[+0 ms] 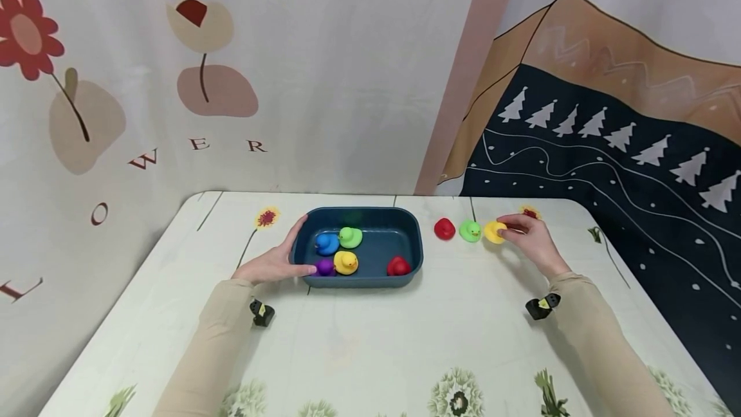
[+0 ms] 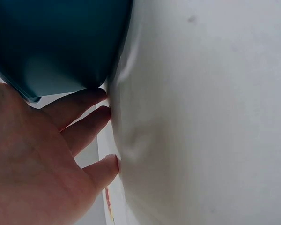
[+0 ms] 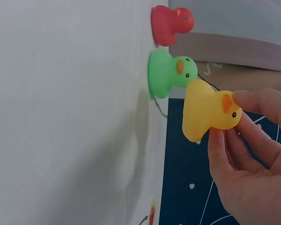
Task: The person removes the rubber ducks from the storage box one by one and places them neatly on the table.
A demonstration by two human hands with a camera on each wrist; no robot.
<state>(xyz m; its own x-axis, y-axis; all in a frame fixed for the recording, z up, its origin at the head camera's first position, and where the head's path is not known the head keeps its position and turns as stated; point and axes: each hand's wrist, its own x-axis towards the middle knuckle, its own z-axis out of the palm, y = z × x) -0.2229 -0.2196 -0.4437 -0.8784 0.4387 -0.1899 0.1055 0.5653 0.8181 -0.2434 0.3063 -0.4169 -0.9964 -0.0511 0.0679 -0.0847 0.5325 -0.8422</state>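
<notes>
My left hand (image 1: 274,266) grips the left end of a dark blue plastic tub (image 1: 365,282), its thumb over the rim beside a purple duck (image 1: 325,267). In the left wrist view, its lower fingers (image 2: 82,133) spread below the tub's outer wall. Pinched between the right hand's (image 1: 532,240) thumb and fingers is a yellow rubber duck (image 3: 199,110), held tilted above the table. Beside it stand a green rubber duck (image 1: 470,231) and a red rubber duck (image 1: 444,229).
Inside the tub, a blue duck (image 1: 327,244), a green duck (image 1: 350,237) and a yellow duck (image 1: 346,262) cluster with the purple one at the left. Another red duck (image 1: 399,266) sits at its right end. Printed curtains (image 1: 347,82) hang behind the cloth-covered table (image 1: 370,346).
</notes>
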